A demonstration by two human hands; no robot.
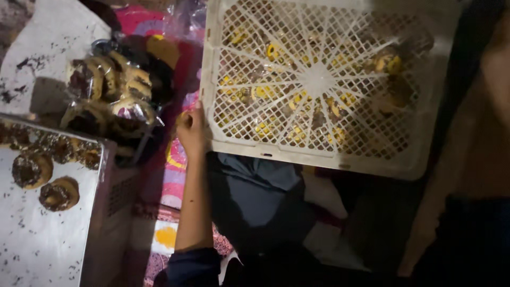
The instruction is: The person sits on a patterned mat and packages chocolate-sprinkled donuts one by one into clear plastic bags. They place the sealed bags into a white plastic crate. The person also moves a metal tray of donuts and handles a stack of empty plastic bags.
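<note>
— How many crates do you see from there?
— One white lattice crate [319, 85], with one hand [192, 133] on its edge.
— And the tray?
— One metal tray [48, 234]; two chocolate-glazed doughnuts [33, 169] lie apart, more crowd its top edge, too dark to count.

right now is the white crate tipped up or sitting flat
Tipped up: the white lattice crate shows its underside to the camera, wrapped pastries visible through the grid. The left hand grips its lower left edge.
</note>
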